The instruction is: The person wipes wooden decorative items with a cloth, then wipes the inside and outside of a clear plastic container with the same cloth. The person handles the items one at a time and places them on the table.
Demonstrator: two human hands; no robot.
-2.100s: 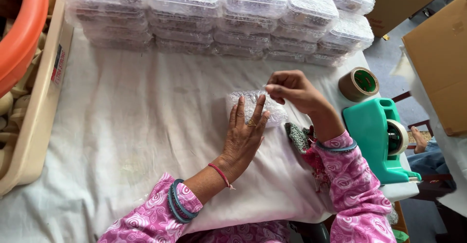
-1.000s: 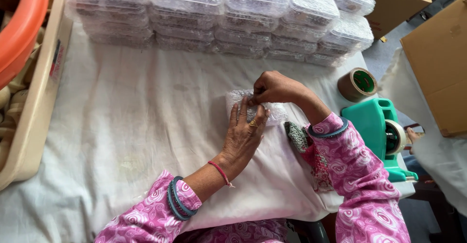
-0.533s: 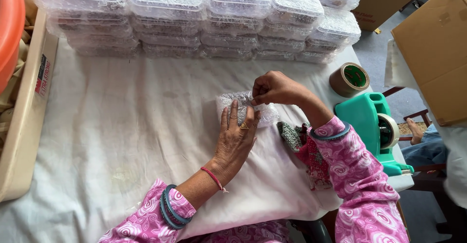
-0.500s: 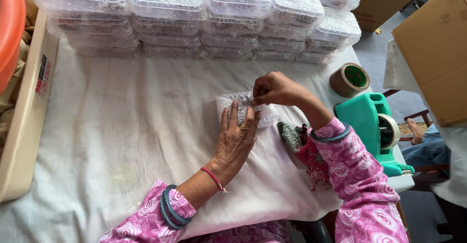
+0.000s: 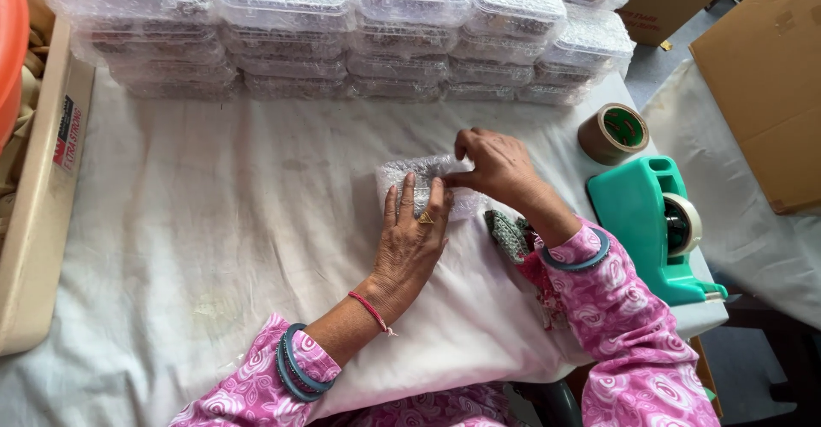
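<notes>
A: So, what holds the bubble-wrapped packet [image 5: 425, 185] on the white cloth [image 5: 214, 247]?
B: The left hand [image 5: 410, 243] lies flat on it, pinning it down; the right hand [image 5: 496, 169] pinches its wrap edge, beside the teal tape dispenser [image 5: 654, 226].

A white cloth [image 5: 171, 222] is covering the table under soft, even light. Grey floor [image 5: 667, 59] is showing at two o'clock, between cardboard boxes [image 5: 761, 85]. Another white sheet [image 5: 753, 239] is lying at three o'clock.
</notes>
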